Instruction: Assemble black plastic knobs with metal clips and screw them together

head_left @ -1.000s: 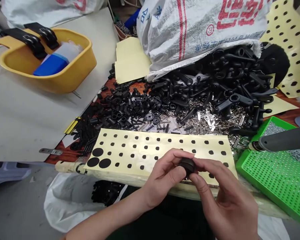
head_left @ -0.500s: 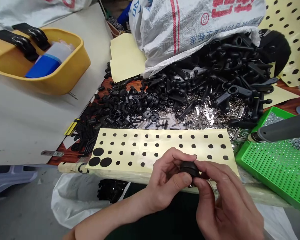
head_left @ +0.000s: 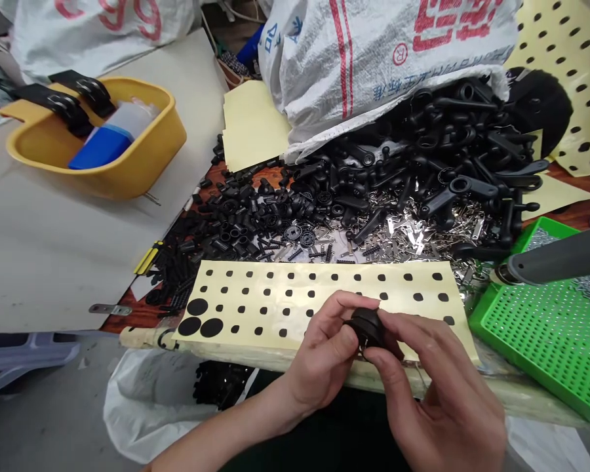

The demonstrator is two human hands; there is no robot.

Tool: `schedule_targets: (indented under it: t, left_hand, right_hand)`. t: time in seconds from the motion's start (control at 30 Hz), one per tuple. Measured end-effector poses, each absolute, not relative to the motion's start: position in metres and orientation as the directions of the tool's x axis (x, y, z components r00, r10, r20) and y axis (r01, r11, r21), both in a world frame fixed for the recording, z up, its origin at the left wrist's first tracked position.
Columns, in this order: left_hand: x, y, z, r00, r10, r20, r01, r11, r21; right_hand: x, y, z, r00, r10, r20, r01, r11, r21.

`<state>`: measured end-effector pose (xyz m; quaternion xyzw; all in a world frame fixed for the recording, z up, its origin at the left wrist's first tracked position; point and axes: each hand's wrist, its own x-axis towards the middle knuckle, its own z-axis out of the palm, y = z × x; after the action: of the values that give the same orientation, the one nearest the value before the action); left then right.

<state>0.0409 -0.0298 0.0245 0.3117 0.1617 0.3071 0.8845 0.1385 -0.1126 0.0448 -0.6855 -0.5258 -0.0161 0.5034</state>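
A small round black plastic part (head_left: 368, 326) is pinched between both hands above the table's front edge. My left hand (head_left: 327, 347) closes its thumb and fingers on its left side. My right hand (head_left: 432, 373) grips its right side with thumb and forefinger. A bit of shiny metal shows at the part's underside, too small to name. Just behind the hands lies a yellow sheet (head_left: 255, 283) with rows of small black stickers and several large black round stickers (head_left: 197, 307) at its left end.
Heaps of black plastic parts (head_left: 255, 216) and thin metal clips (head_left: 408, 226) cover the table behind the sheet. A white woven sack (head_left: 314, 72) lies at the back. A green basket (head_left: 545, 347) of screws stands right, under a grey tool (head_left: 555, 255). A yellow bin (head_left: 147, 157) hangs left.
The round black part has been turned and tilted between my fingers, so that a flared rim shows. Both hands have shifted slightly left. The whole view has moved a little.
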Motion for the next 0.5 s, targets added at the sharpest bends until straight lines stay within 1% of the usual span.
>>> schedule_targets:
  t: [0.1, 0.23, 0.3, 0.4, 0.5]
  left_hand:
    - [0.041, -0.030, 0.024, 0.740, 0.664, -0.106, -0.428, 0.588, 0.687]
    - [0.042, -0.032, 0.023, 0.719, 0.693, -0.050, -0.437, 0.508, 0.742]
    - [0.041, -0.034, 0.023, 0.713, 0.701, -0.014, -0.446, 0.469, 0.763]
    - [0.040, -0.037, 0.024, 0.709, 0.705, 0.027, -0.481, 0.454, 0.750]
    - [0.040, -0.041, 0.026, 0.719, 0.692, 0.063, -0.514, 0.469, 0.718]
  right_hand:
    - [0.136, -0.112, 0.045, 0.453, 0.705, 0.546, 0.733, 0.054, -0.678]
    - [0.132, -0.111, 0.047, 0.423, 0.672, 0.608, 0.807, 0.027, -0.591]
    - [0.130, -0.110, 0.047, 0.412, 0.654, 0.635, 0.824, 0.030, -0.566]
    - [0.127, -0.110, 0.047, 0.400, 0.653, 0.643, 0.832, 0.036, -0.553]
    - [0.123, -0.110, 0.047, 0.423, 0.635, 0.646, 0.838, -0.003, -0.546]
